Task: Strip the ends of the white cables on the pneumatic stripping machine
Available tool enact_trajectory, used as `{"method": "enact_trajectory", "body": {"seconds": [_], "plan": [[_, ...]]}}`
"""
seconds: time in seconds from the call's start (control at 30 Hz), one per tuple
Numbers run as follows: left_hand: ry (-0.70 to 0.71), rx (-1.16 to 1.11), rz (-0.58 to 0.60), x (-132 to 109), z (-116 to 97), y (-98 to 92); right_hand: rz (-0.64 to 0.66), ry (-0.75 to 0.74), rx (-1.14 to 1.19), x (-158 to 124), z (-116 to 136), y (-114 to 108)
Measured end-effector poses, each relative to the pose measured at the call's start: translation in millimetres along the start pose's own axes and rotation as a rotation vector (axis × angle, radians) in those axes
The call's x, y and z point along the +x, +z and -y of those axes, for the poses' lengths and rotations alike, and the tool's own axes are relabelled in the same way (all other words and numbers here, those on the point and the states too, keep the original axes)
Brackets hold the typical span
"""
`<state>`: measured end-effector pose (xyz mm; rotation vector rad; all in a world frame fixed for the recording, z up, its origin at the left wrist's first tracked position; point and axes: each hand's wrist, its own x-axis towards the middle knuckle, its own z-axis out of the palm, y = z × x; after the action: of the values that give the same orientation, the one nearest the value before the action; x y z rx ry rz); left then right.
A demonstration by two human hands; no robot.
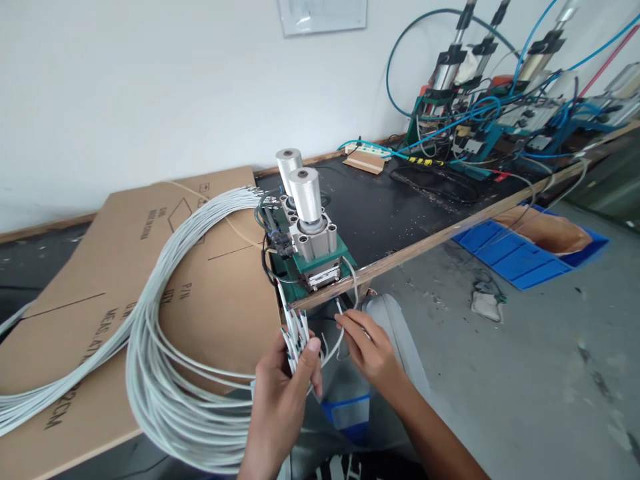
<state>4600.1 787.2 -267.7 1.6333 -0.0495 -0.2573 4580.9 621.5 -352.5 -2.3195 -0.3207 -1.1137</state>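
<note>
My left hand (287,387) is closed around a bunch of white cable ends (296,337), whose tips show small coloured wires. To its right, my right hand (369,347) pinches a single white cable (340,337) between thumb and fingers, just below the bench edge. A thin loose strand hangs between the two hands. Directly beyond them stands a pneumatic machine (315,243) with two knurled silver cylinders on a green base. From my left hand the cables run into a large looped white cable bundle (150,327) lying on cardboard.
The flattened cardboard (220,287) covers the bench's left part. A black benchtop (380,213) with a wooden edge runs right, towards more pneumatic machines (450,87) with blue hoses. A power strip (367,151) lies near the wall. On the floor sits a blue crate (520,267).
</note>
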Motion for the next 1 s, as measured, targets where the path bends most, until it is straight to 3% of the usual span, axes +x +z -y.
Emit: {"method": "enact_trajectory", "body": {"seconds": [0.37, 1.0], "plan": [[0.082, -0.303, -0.072, 24, -9, 10.6, -0.097, 0.030, 0.067, 31, -21, 37], [0.079, -0.282, -0.069, 26, -9, 10.9, -0.096, 0.046, 0.036, 41, -22, 42]]}}
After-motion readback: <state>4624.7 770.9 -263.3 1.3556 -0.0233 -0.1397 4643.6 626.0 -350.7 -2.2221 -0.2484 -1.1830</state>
